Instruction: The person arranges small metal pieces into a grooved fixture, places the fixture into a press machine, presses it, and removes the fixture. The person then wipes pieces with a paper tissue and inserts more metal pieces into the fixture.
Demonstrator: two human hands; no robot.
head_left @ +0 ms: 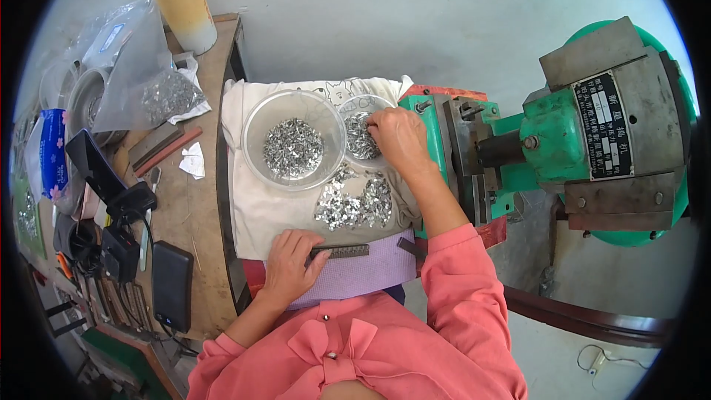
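My left hand (291,263) is closed around the left end of a dark notched metal strip (348,251), which lies near the front of the cloth. My right hand (404,139) reaches over the small clear tub (365,165), fingers pinched together at the small metal parts (361,135) inside. What the fingertips hold is hidden. Left of it stands a larger clear plastic tub (252,167) with shiny metal pieces (293,150) heaped in it. A loose pile of flat silvery pieces (354,204) is spread on the beige cloth (252,226) in front of both tubs.
A green press (552,137) stands close on the right, with a short dark bar (411,247) near its front. The wooden table (200,215) at left carries a yellow bottle (185,11), a black power bank (172,285), a phone (95,165) and plastic bags (126,59).
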